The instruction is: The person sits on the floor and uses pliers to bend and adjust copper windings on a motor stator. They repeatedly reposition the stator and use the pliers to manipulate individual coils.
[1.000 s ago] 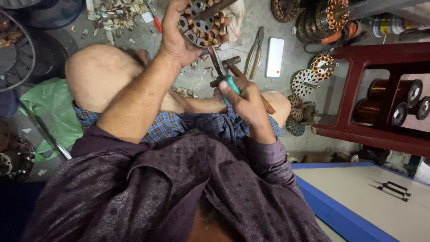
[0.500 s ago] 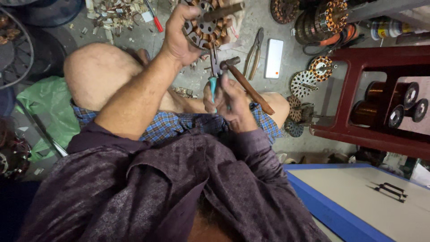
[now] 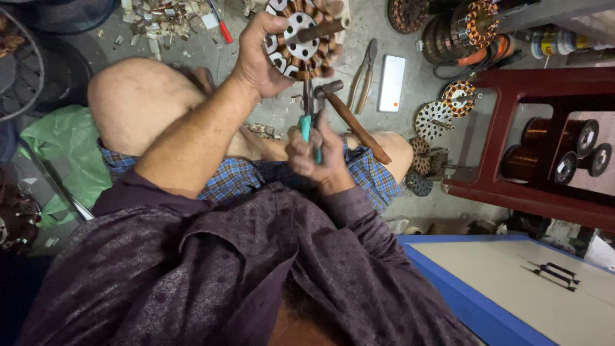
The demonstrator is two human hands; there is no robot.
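Stator core (image 3: 300, 32), round, w/ copper windings in slots and a perforated white centre plate, sits at top centre of view, held up off the concrete floor (image 3: 256, 61) above the person's bare knees. Left hand (image 3: 259, 57) is clamped on the stator's left rim, fingers curled over the edge, forearm running diagonally up from lower left. Right hand (image 3: 315, 154) is closed around teal-handled pliers (image 3: 309, 122); handles sit in the fist, nose points up and meets the stator's lower edge. Whether the pliers' nose is biting on wire can't be told: too small. Hammer (image 3: 349, 118) w/ wooden handle lies just beside the right hand, head near the stator's underside, handle running down-right across the thigh; appears to rest against the leg, not gripped. Second pair of pliers (image 3: 364, 74), bare metal, lies on the floor right of the stator, w/ a white rectangular phone-like slab (image 3: 391, 83) next to it. Red-handled screwdriver (image 3: 221, 25) lies upper left among scrap bits. More wound stators (image 3: 458, 96) lie further right, near a dark red shelf unit (image 3: 512, 128) holding copper wire spools (image 3: 544, 138). Green plastic bag (image 3: 54, 154) at left. Blue-edged board (image 3: 512, 288) at lower right.
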